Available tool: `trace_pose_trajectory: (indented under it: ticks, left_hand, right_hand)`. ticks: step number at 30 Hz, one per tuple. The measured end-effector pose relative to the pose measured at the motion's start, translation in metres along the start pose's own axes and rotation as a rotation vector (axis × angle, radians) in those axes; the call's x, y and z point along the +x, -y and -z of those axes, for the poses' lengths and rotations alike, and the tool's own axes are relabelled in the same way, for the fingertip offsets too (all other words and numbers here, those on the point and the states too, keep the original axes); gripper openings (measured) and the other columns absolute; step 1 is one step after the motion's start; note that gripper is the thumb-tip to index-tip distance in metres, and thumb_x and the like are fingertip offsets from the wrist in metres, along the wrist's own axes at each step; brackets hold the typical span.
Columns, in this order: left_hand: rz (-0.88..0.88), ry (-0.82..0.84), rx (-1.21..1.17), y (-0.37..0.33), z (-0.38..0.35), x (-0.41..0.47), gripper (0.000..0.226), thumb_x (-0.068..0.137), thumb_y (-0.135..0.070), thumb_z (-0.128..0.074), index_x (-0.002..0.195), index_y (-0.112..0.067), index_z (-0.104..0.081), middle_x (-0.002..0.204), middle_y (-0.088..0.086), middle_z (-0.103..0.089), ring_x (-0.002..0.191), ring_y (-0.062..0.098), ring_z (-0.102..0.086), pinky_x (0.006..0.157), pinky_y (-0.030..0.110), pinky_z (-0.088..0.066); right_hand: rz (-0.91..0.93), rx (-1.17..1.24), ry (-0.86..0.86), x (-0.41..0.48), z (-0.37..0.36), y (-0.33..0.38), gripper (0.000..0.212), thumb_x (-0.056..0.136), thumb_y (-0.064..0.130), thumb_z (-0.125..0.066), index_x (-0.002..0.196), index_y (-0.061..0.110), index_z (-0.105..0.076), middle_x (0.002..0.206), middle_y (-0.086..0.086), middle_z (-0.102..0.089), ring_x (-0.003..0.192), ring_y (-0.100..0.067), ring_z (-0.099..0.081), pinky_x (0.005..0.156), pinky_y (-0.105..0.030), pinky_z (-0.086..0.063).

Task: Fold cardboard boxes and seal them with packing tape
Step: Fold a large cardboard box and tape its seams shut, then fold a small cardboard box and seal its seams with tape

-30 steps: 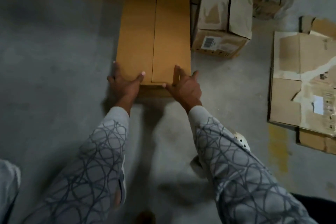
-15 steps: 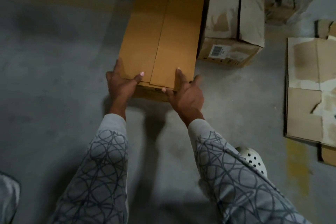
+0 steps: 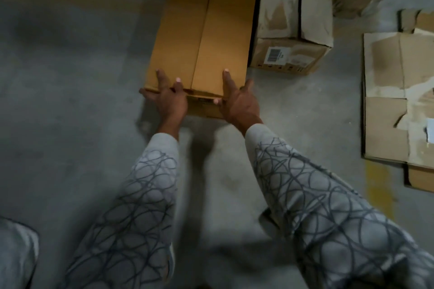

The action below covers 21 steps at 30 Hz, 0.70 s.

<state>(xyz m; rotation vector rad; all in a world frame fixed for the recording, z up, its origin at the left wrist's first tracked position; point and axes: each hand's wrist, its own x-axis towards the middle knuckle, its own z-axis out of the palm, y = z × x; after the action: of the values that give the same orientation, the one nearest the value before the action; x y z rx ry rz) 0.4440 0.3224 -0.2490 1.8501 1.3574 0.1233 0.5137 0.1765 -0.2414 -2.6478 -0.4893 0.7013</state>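
Against the frame from a second ago, the left hand (image 3: pixel 168 98) has shifted on the long box (image 3: pixel 202 30). Then the thumb lay on the lid with the fingers down the side. Now two fingers lie on the left top flap, another reaches out along the near edge, and the hand clasps the box's near-left corner. The box's far end also leans more to the right than before, though I cannot tell how much of that is the camera turning.

The box lies on the concrete floor (image 3: pixel 70 77) straight ahead of the person. Its two top flaps are folded down and meet along a centre seam. No tape shows on that seam, so I judge the folding done and the sealing not yet begun. What is inside is hidden.

The right hand (image 3: pixel 237 101) grasps the box's near-right corner, with one finger along the right flap and another hooked on the end face.

Just beside the long box's right side stands a worn box (image 3: pixel 293 30) bearing a barcode label. Its flaps are down with a dark gap between them, and its contents cannot be seen. Well apart to the right of the long box lies flattened cardboard (image 3: pixel 385 105).
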Motion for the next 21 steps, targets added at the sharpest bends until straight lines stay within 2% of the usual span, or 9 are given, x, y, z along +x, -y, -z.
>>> trace_pose_trajectory:
  ticks: [2,4,8,11,14,17,19,21]
  left_hand:
    - [-0.011,0.022,-0.033,-0.014,-0.001,-0.022,0.061,0.105,-0.052,-0.039,0.161,-0.039,-0.017,0.163,0.021,0.027,0.152,0.042,-0.02,0.12,0.038,-0.027]
    - [-0.062,0.062,-0.045,-0.024,0.004,-0.048,0.061,0.103,-0.056,-0.042,0.159,-0.04,-0.026,0.162,0.018,0.031,0.154,0.041,-0.009,0.122,0.039,-0.023]
    - [-0.16,0.158,-0.035,-0.032,0.029,-0.121,0.061,0.101,-0.059,-0.044,0.158,-0.04,-0.03,0.165,0.018,0.024,0.155,0.038,0.001,0.124,0.043,-0.022]
    - [-0.17,0.278,-0.071,-0.023,0.041,-0.191,0.06,0.1,-0.06,-0.046,0.156,-0.042,-0.033,0.168,0.018,0.001,0.155,0.038,-0.008,0.123,0.051,-0.023]
    - [-0.167,0.385,-0.053,0.001,0.043,-0.262,0.06,0.099,-0.06,-0.048,0.153,-0.033,-0.042,0.163,0.018,-0.025,0.15,0.037,-0.027,0.121,0.052,-0.029]
    - [-0.191,0.459,0.008,0.034,0.044,-0.328,0.06,0.1,-0.055,-0.052,0.148,-0.02,-0.051,0.157,0.019,-0.038,0.147,0.035,-0.033,0.12,0.048,-0.031]
    - [-0.201,0.524,0.037,0.053,0.047,-0.368,0.06,0.098,-0.055,-0.054,0.145,-0.018,-0.054,0.154,0.017,-0.044,0.143,0.033,-0.04,0.119,0.046,-0.034]
    - [-0.216,0.578,0.067,0.064,0.054,-0.398,0.06,0.097,-0.055,-0.055,0.144,-0.018,-0.055,0.152,0.016,-0.046,0.139,0.032,-0.045,0.118,0.045,-0.036]
  right_hand:
    - [0.006,-0.002,0.077,-0.012,0.017,-0.004,0.092,0.095,0.036,-0.065,0.159,0.047,0.0,0.162,-0.025,-0.011,0.132,-0.045,-0.048,0.107,-0.051,-0.047]
    - [0.01,0.007,0.14,-0.031,0.038,-0.009,0.091,0.095,0.036,-0.065,0.159,0.047,-0.001,0.161,-0.024,-0.015,0.134,-0.047,-0.045,0.11,-0.052,-0.044]
    - [-0.001,0.086,0.129,-0.097,0.058,-0.017,0.089,0.095,0.04,-0.065,0.161,0.038,-0.005,0.157,-0.025,-0.019,0.13,-0.049,-0.048,0.11,-0.05,-0.043]
    - [-0.023,0.18,0.086,-0.171,0.064,-0.036,0.086,0.094,0.042,-0.065,0.161,0.032,-0.011,0.153,-0.026,-0.025,0.129,-0.047,-0.049,0.108,-0.046,-0.043]
    - [-0.061,0.223,0.029,-0.256,0.065,-0.075,0.081,0.095,0.042,-0.066,0.161,0.03,-0.019,0.154,-0.024,-0.026,0.128,-0.041,-0.052,0.108,-0.044,-0.042]
    - [-0.19,0.244,-0.009,-0.331,0.054,-0.124,0.079,0.094,0.041,-0.066,0.16,0.027,-0.024,0.155,-0.025,-0.026,0.137,-0.039,-0.044,0.113,-0.04,-0.036]
    - [-0.289,0.227,0.001,-0.37,0.05,-0.148,0.08,0.094,0.046,-0.066,0.159,0.027,-0.025,0.158,-0.025,-0.024,0.143,-0.04,-0.036,0.116,-0.043,-0.033]
    - [-0.336,0.245,0.025,-0.397,0.054,-0.159,0.078,0.093,0.049,-0.065,0.158,0.027,-0.028,0.158,-0.022,-0.022,0.142,-0.042,-0.038,0.116,-0.045,-0.034]
